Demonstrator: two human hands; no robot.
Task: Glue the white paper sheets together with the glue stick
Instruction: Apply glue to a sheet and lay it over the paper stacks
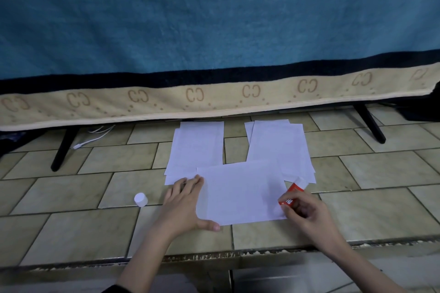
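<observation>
A white paper sheet [240,191] lies near the front edge of the tiled worktop [71,197], overlapping two paper stacks [197,147] behind it. The left hand [183,204] presses flat on its left edge — fingers straight, thumb along the front. The right hand [307,211] has its grip closed round the red glue stick [294,191] at the sheet's right edge — its white cap [141,199] stands left of the left hand.

1. Dim, flat indoor light; colours muted, bluish cast on the white paper sheets [240,192].
2. Shadows soft and faint (darkest beneath the hanging blanket [214,31]).
3. Wide-angle bowing: blanket hem and tiled surface [71,228] curve toward the edges.
4. Slight overall softness; right hand [307,211] a little smeared.
</observation>
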